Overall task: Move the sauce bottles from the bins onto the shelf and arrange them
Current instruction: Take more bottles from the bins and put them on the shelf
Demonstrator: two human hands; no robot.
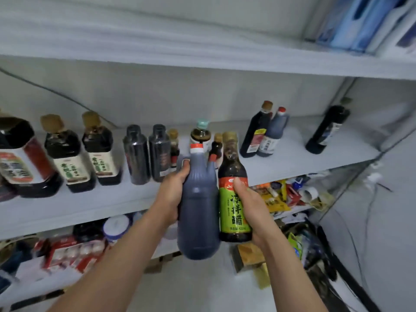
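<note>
My left hand [173, 188] grips a large dark plastic jug [198, 212] with a white and red cap and a side handle. My right hand [249, 206] holds a dark glass vinegar bottle [234, 199] with a green label and gold cap. Both bottles are upright, side by side and touching, raised in front of the white middle shelf [292, 158]. On that shelf stand several dark sauce bottles: big ones at the left [67, 154], two black ones [146, 154] near the middle, small ones behind my jug, a pair [261, 131] to the right, one [326, 131] at the far right.
The upper shelf [202, 57] carries blue and white packs [371, 23] at its right end. The lower shelf [78, 242] holds mixed packets, jars and a red carton. A grey wall panel [371, 221] with cables stands on the right. Boxes lie on the floor below.
</note>
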